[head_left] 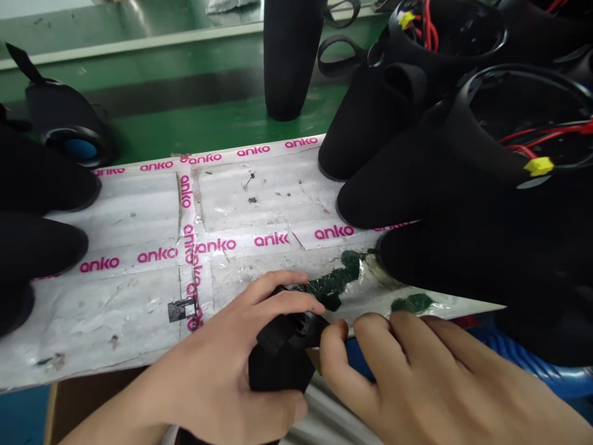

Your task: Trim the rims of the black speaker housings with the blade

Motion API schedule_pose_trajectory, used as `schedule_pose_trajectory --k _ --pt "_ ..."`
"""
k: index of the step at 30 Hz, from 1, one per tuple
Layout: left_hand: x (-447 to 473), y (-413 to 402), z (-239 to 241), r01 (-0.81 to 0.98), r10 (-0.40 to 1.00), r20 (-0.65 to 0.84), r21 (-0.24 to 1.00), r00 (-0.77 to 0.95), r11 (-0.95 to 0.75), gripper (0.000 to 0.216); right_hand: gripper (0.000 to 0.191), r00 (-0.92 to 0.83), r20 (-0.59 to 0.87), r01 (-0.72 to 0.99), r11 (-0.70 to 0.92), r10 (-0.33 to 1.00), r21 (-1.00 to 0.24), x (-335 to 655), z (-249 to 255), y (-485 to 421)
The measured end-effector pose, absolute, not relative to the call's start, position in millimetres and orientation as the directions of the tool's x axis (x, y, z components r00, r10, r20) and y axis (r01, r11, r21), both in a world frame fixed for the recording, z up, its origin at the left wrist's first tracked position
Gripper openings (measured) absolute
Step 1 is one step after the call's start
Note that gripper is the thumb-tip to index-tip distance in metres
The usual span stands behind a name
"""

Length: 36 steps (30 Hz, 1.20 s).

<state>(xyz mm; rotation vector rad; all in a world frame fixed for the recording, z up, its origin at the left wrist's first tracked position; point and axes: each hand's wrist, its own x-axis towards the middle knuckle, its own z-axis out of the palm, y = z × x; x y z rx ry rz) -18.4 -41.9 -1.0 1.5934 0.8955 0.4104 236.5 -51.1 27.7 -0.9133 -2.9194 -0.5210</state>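
My left hand (231, 364) is wrapped around a small black plastic part (282, 352) at the near edge of a white foam mat (139, 296) taped with pink "anko" tape. My right hand (417, 377) sits just to the right, its thumb and fingertips touching the same black part. Its other fingers are curled over the mat's edge. Dark green smears (338, 284) mark the mat just beyond the part.
Several black fabric-covered speaker shells (417, 173) with red wires and yellow connectors (537, 165) crowd the right side. More black shells (37, 247) lie at the left edge. One tall black shell (290, 62) stands at the back on the green bench. A small black label (181, 309) lies on the mat.
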Motion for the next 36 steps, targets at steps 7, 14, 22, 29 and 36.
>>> schedule_pose_trajectory --k 7,14,22,29,36 --pt "-24 -39 -12 0.165 0.755 -0.143 0.985 0.640 0.047 0.092 0.020 -0.818 0.232 0.573 0.781 0.527 0.247 236 22 -43" --pt "-27 -40 -15 0.145 0.749 -0.160 0.986 0.643 0.086 0.095 0.020 -0.810 0.198 0.585 0.783 0.551 0.214 239 22 -45" --pt "-27 -38 -15 0.156 0.751 -0.163 0.984 0.639 0.081 0.092 0.018 -0.835 0.154 0.550 0.799 0.527 0.245 238 27 -47" --pt "-26 -36 -11 0.180 0.744 -0.148 0.983 0.652 0.038 0.088 0.022 -0.831 0.100 0.553 0.794 0.547 0.252 238 30 -51" --pt "-23 -33 -4 0.257 0.692 -0.133 0.963 0.710 -0.078 0.079 0.028 -0.778 0.097 0.620 0.734 0.620 0.277 231 30 -59"
